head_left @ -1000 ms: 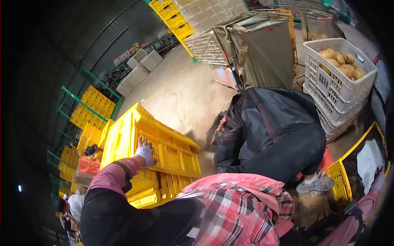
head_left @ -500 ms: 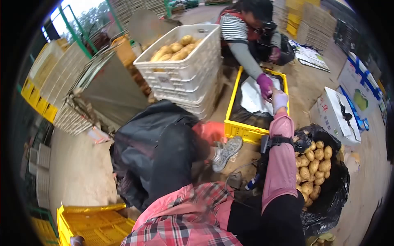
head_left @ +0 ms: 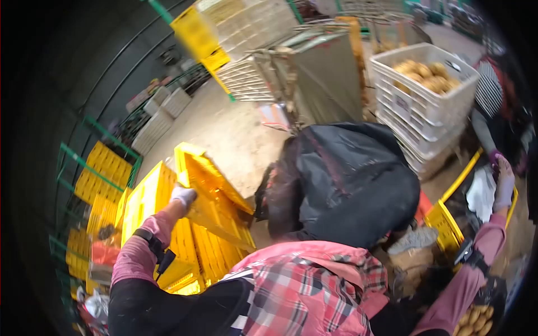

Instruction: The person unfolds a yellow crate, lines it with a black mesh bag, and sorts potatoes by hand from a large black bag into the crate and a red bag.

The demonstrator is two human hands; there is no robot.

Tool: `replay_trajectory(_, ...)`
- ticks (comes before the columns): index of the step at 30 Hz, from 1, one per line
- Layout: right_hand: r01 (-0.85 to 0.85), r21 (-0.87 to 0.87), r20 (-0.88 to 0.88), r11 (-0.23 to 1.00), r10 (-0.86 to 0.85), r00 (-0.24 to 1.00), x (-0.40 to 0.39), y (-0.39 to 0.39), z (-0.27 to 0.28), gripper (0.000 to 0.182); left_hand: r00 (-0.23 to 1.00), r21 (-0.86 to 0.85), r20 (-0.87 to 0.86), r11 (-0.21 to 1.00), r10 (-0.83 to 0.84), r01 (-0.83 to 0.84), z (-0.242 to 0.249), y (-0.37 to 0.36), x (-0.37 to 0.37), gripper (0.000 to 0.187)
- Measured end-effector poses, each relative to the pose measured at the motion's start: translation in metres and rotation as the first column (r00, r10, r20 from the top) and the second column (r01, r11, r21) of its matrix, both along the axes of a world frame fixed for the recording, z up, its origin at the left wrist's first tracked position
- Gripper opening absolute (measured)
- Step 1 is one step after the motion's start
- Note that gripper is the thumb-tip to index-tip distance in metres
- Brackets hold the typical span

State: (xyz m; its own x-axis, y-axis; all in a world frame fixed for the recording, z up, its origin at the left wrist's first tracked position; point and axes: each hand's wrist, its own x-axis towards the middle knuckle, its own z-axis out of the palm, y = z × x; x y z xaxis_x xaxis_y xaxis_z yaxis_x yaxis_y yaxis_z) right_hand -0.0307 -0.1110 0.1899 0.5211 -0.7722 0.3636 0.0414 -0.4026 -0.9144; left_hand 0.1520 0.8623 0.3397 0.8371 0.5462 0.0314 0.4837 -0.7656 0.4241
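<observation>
Left hand (head_left: 182, 195) has its fingers closed on the rim of 1 yellow crate (head_left: 210, 193). Crate's tipped up, long axis slanting down-right, open side facing right. Right hand (head_left: 504, 182) is open on a white sheet (head_left: 482, 193).

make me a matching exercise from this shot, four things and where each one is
Things:
1. left hand
2. right hand
3. potatoes
4. person in black jacket

Places:
A. piled in the white crate
B. bent over in the middle of the floor
C. on the tilted yellow crate
D. at the white sheet in the lined yellow crate

Pairs: 1-C, 2-D, 3-A, 4-B
</observation>
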Motion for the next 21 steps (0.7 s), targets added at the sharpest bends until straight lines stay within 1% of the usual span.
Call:
replay_trajectory(1,-0.223,0.099,0.029,0.97,0.221,0.975,0.012,0.034,0.034,0.029,0.997,-0.035,0.033,0.997,-0.062,0.064,-0.011,0.007,-0.007,0.058)
replay_trajectory(2,-0.318,0.064,0.065,0.946,0.314,0.947,0.04,0.086,0.06,0.029,0.99,-0.132,0.03,0.981,-0.139,0.141,0.0,-0.023,-0.021,0.072)
replay_trajectory(3,-0.401,0.009,0.103,0.916,0.398,0.912,0.055,0.155,0.097,0.029,0.992,-0.276,0.093,0.954,-0.09,0.113,0.008,-0.047,-0.043,0.085)
replay_trajectory(4,-0.45,-0.036,0.084,0.892,0.451,0.888,0.066,0.224,0.127,0.026,0.96,-0.286,0.2,0.925,-0.199,0.251,-0.012,-0.027,-0.043,0.09)
replay_trajectory(5,-0.489,-0.081,0.064,0.869,0.494,0.867,0.072,0.292,0.148,0.025,0.901,-0.281,0.309,0.875,-0.305,0.393,-0.035,-0.011,-0.038,0.095)
replay_trajectory(6,-0.539,-0.22,0.016,0.813,0.555,0.831,0.076,0.354,0.158,0.028,0.935,-0.319,0.169,0.88,-0.312,0.352,-0.013,-0.049,-0.059,0.097)
replay_trajectory(7,-0.635,-0.119,-0.013,0.763,0.639,0.769,0.091,0.41,0.155,0.04,0.946,-0.347,0.018,0.885,-0.325,0.31,0.009,-0.092,-0.08,0.099)
replay_trajectory(8,-0.77,0.12,-0.095,0.627,0.779,0.62,0.103,0.454,0.16,0.06,0.892,-0.21,0.076,0.868,-0.445,0.451,-0.022,-0.088,-0.076,0.1)
replay_trajectory(9,-0.727,-0.278,-0.24,0.628,0.687,0.685,0.141,0.478,0.131,0.083,0.818,-0.064,0.12,0.818,-0.563,0.572,-0.061,-0.09,-0.076,0.101)
replay_trajectory(10,-0.751,-0.252,-0.31,0.61,0.684,0.66,0.167,0.511,0.122,0.099,0.802,-0.098,0.084,0.796,-0.592,0.597,-0.069,-0.106,-0.084,0.1)
replay_trajectory(11,-0.791,-0.037,-0.254,0.611,0.76,0.599,0.203,0.545,0.091,0.107,0.784,-0.13,0.052,0.774,-0.619,0.62,-0.069,-0.121,-0.095,0.1)
replay_trajectory(12,-0.776,0.091,-0.292,0.624,0.762,0.578,0.213,0.573,0.085,0.104,0.73,-0.106,-0.006,0.727,-0.683,0.679,-0.061,-0.131,-0.104,0.1)
replay_trajectory(13,-0.745,0.22,-0.324,0.629,0.768,0.553,0.221,0.599,0.08,0.1,0.669,-0.092,-0.059,0.672,-0.74,0.735,-0.077,-0.128,-0.107,0.1)
replay_trajectory(14,-0.751,0.368,-0.077,0.549,0.822,0.564,0.224,0.627,0.055,0.088,0.595,-0.075,-0.027,0.595,-0.803,0.8,-0.093,-0.124,-0.117,0.099)
replay_trajectory(15,-0.762,0.482,0.178,0.432,0.804,0.568,0.222,0.646,0.027,0.077,0.513,-0.052,0.005,0.512,-0.858,0.857,-0.102,-0.121,-0.121,0.098)
replay_trajectory(16,-0.724,0.525,0.177,0.447,0.775,0.606,0.22,0.65,0.005,0.066,0.496,-0.16,0.025,0.486,-0.868,0.859,-0.094,-0.118,-0.12,0.09)
replay_trajectory(17,-0.681,0.57,0.166,0.458,0.748,0.643,0.216,0.651,-0.01,0.055,0.644,-0.515,0.135,0.502,-0.753,0.695,-0.103,-0.105,-0.113,0.08)
replay_trajectory(18,-0.483,0.759,-0.003,0.437,0.744,0.668,0.2,0.649,0.021,0.049,0.749,-0.497,0.167,0.601,-0.642,0.626,-0.129,-0.084,-0.103,0.074)
replay_trajectory(19,-0.525,0.76,0.04,0.383,0.779,0.626,0.2,0.655,0.018,0.05,0.835,-0.482,0.189,0.692,-0.516,0.537,-0.162,-0.056,-0.097,0.069)
replay_trajectory(20,-0.563,0.758,0.088,0.328,0.804,0.587,0.2,0.66,0.017,0.051,0.947,-0.541,0.069,0.786,-0.314,0.3,-0.193,-0.025,-0.093,0.065)
replay_trajectory(21,-0.598,0.747,0.137,0.292,0.812,0.568,0.2,0.659,0.018,0.052,0.991,-0.566,-0.054,0.821,-0.121,0.069,-0.211,-0.002,-0.087,0.062)
